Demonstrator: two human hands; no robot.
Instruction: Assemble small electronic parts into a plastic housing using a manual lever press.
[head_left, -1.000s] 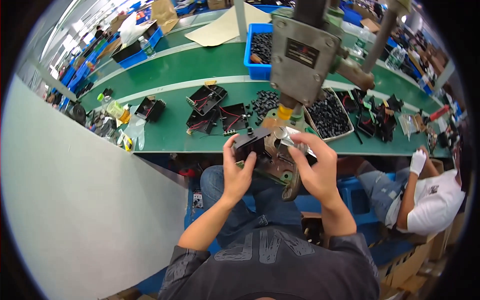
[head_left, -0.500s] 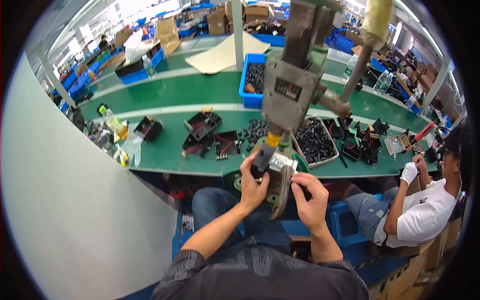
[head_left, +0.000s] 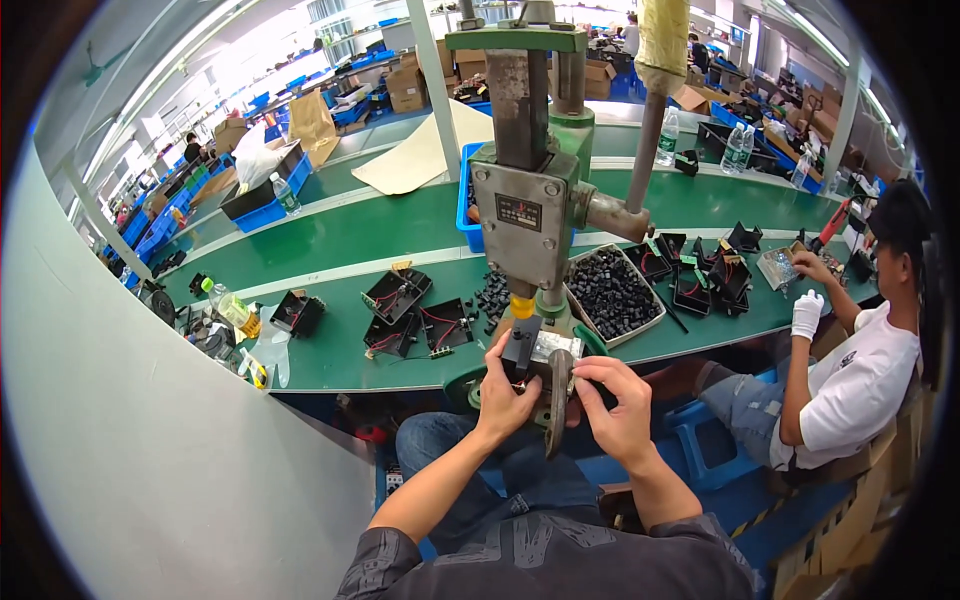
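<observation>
My left hand (head_left: 507, 392) has thumb and fingers closed around a black plastic housing (head_left: 519, 352) under the yellow-collared ram of a hand press (head_left: 520, 215). Red wire shows at the housing's lower edge. My right hand (head_left: 616, 402) is at the other side of a worn, curved metal bar (head_left: 558, 410), thumb and fingertips pinched close to it. Whatever those fingertips hold is too small or hidden to tell. Behind the bar, a silvery block (head_left: 557, 345) sits on the press's green base.
A tray of small black parts (head_left: 615, 292) stands right of the press, loose ones lie left. Open black boxes with red wires (head_left: 398, 292) rest on the green bench (head_left: 345, 350). At right sits a co-worker (head_left: 850, 370) with one white glove. A bottle (head_left: 228, 305) stands left.
The view has shifted, so the press and bench appear lower and farther left. My hands keep their places by the press. The co-worker's bare hand has reached out to a small box on the bench.
</observation>
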